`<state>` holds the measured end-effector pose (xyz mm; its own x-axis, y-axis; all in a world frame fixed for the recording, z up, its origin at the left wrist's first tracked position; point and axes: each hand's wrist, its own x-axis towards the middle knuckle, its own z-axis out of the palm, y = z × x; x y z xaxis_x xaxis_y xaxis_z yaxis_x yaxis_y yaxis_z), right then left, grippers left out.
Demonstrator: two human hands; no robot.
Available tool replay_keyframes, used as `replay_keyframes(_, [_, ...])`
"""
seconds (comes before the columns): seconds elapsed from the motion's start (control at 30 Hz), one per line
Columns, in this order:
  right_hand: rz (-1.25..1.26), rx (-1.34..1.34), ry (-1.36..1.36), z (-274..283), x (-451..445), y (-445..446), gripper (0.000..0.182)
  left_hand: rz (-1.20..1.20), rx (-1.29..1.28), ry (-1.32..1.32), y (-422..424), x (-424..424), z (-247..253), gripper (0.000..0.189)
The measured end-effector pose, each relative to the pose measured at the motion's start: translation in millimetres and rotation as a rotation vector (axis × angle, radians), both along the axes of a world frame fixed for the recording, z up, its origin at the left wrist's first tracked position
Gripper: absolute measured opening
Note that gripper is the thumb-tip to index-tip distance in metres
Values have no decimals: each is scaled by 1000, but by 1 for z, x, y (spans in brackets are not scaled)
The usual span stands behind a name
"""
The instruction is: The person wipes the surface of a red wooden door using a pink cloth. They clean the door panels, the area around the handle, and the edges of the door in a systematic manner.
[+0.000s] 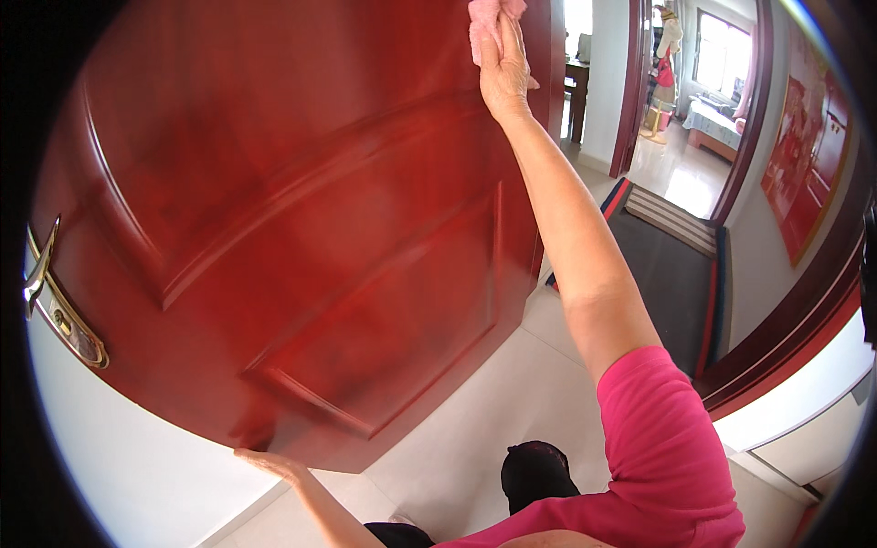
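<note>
A glossy red-brown wooden door (pixel 329 226) with raised moulding fills much of the view. High on its face, near the far side, my right hand (pixel 505 79) presses a pink cloth (pixel 485 27) against the panel. The cloth's upper part is cut off by the picture's rim. My right arm reaches up at full stretch. Low down, my left hand (pixel 270 466) touches the door's near edge; how its fingers sit around that edge is unclear. A metal lever handle (pixel 42 264) above a keyhole plate (pixel 68 329) is on the door's left side.
Behind the door, a dark treadmill-like belt (pixel 654 274) with red side strips lies on the tiled floor (pixel 473 411). A doorway beyond shows a bed (pixel 712 127) and a coat stand (pixel 656 130). A framed picture (pixel 805 164) hangs on the right wall.
</note>
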<state>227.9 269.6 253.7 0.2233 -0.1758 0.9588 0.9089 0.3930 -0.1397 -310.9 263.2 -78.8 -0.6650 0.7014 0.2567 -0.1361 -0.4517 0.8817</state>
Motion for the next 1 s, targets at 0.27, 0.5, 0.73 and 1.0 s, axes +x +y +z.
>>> replay_keyframes(0.27, [118, -84, 1017, -110, 117, 29, 28, 117, -41, 26, 15, -4, -18, 71])
replay_keyframes(0.5, [588, 212, 553, 63, 91, 25, 7, 150, -54, 25, 16, -7, -19, 71])
replay_keyframes(0.73, [1156, -67, -178, 168, 64, 24, 19, 134, -40, -14, 3, 2, 2, 74])
replay_keyframes(1.0, [181, -184, 593, 52, 213, 31, 45, 53, -11, -62, 2, 9, 3, 82])
